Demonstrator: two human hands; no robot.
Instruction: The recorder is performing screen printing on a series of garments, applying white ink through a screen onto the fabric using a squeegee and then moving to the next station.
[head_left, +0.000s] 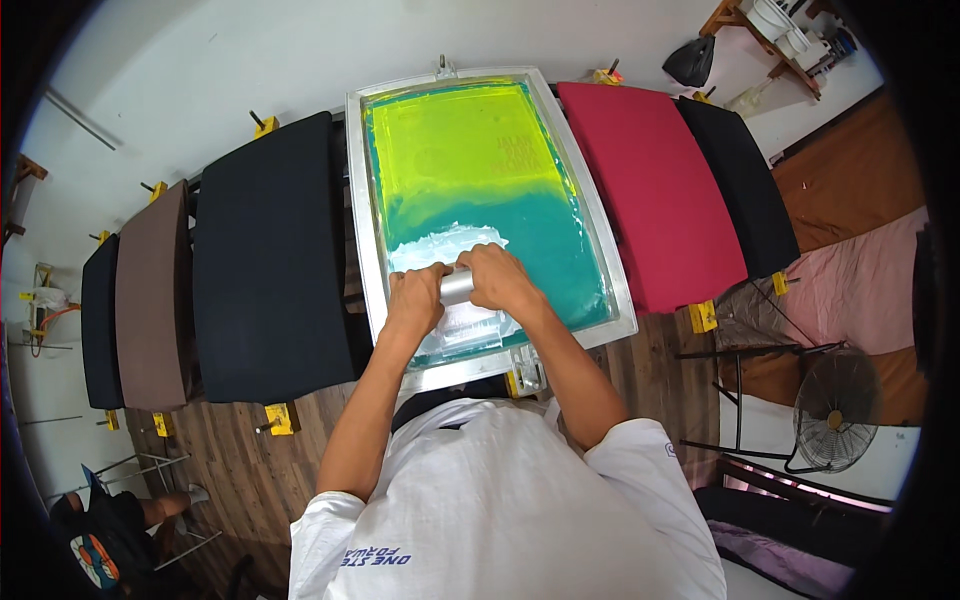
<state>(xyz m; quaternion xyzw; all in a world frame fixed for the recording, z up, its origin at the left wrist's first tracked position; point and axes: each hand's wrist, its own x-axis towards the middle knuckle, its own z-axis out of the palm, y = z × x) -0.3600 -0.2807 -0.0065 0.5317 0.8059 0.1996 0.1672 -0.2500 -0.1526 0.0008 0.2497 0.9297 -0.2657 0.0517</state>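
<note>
Both my hands are closed round the silver metal handle of a squeegee [457, 288], the left hand [416, 298] on its left part and the right hand [502, 278] on its right part. The squeegee stands on the near part of a printing screen [580, 190] with a pale metal frame. White ink [440, 243] lies smeared around and beyond the squeegee, and more of it streaks the mesh on the near side. Farther up, the mesh is teal, then yellow-green [440, 130], with faint lettering. My hands hide the squeegee's ends, and its blade cannot be made out.
Cloth-covered boards flank the screen: black [275, 260] and brown [153, 300] on the left, red [655, 200] and black [740, 185] on the right. Yellow brackets [282, 418] jut from their ends. A standing fan [835, 415] is at right; another person [110, 530] is at lower left.
</note>
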